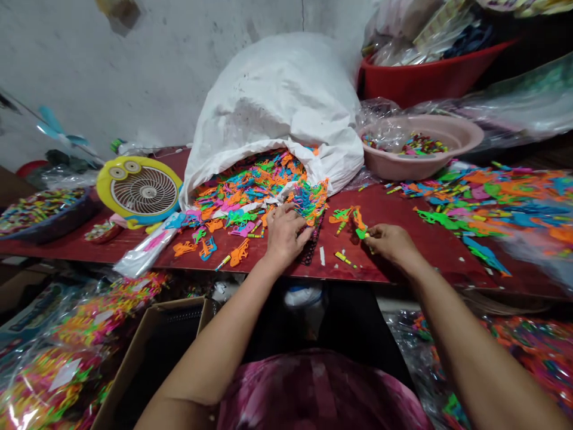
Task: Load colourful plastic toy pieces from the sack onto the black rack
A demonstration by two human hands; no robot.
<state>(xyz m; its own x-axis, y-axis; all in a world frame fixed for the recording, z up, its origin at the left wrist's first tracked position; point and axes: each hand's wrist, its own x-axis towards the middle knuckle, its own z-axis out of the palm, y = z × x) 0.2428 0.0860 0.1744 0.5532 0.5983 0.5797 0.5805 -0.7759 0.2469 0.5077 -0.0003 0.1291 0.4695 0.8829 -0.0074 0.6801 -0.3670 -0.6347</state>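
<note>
Just below the mouth of the white woven sack, the left grip rests open on neon plastic toy pieces spilling over the red surface; further right of the sack, the right grip pinches a small green plastic piece.

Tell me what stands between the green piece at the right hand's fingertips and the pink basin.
Nothing raised blocks it. From the green plastic piece in the right hand to the pink plastic basin runs the red tabletop, with only a few small plastic pieces lying flat near the basin.
</note>
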